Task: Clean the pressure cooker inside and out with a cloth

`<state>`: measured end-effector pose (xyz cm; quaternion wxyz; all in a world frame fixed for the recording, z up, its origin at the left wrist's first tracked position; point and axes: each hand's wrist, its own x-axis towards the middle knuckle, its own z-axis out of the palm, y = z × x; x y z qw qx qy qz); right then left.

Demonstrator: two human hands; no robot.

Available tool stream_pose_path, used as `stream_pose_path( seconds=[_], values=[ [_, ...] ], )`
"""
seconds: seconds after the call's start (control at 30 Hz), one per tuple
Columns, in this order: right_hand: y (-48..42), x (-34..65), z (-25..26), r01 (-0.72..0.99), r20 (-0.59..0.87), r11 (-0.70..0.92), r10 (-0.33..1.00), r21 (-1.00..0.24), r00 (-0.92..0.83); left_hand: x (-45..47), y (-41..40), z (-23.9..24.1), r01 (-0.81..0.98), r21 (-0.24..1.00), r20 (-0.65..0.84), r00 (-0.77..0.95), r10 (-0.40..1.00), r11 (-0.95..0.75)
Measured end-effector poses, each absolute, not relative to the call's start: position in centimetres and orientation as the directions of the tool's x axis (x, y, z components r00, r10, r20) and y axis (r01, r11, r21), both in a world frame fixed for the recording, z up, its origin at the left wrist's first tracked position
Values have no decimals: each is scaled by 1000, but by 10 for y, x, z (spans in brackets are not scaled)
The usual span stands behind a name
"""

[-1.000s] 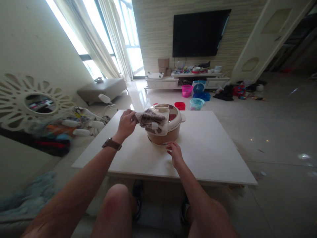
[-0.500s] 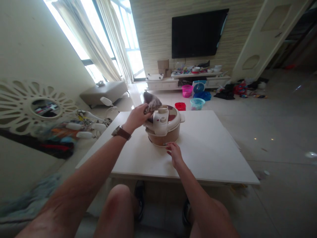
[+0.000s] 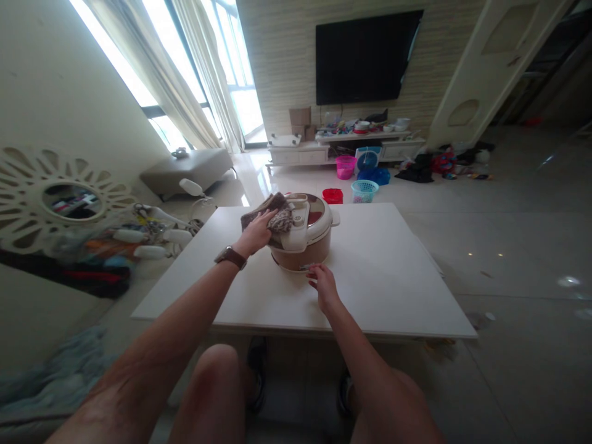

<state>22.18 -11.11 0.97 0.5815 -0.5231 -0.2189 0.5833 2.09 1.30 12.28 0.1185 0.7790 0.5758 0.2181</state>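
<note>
A beige rice cooker with a white lid stands on the white table. My left hand presses a brown patterned cloth against the left side of the cooker's lid, fingers closed on the cloth. A brown watch sits on that wrist. My right hand rests on the table at the cooker's front base, fingertips touching its lower edge, fingers loosely apart and holding nothing.
My bare knees are under the table's near edge. On the floor behind the table stand a red tub, a teal basket and a pink basket. A cluttered TV stand lines the far wall. A grey bench and clutter lie left.
My left hand moved the cloth from the lid's front top, lifted it behind the lid, then brought it down onto the lid's left side. The right hand stayed at the cooker's base.
</note>
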Motion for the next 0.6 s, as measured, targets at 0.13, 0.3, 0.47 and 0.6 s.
stream_pose_path(
  seconds=[0.13, 0.3, 0.47, 0.6],
  values=[
    [-110, 224, 11, -451, -357, -233, 910, -861, 212, 19, 14, 114, 819, 502, 237, 179, 955, -278],
    [-105, 229, 14, -448, -369, -242, 902, -861, 222, 47, -16, 109, 815, 495, 232, 210, 950, -301],
    [-102, 232, 15, -468, -399, -260, 889, -845, 226, 50, -61, 61, 778, 518, 399, 148, 905, -356],
    [-102, 229, 12, -456, -401, -263, 885, -850, 238, 57, -79, 28, 778, 490, 489, 129, 863, -394]
  ],
)
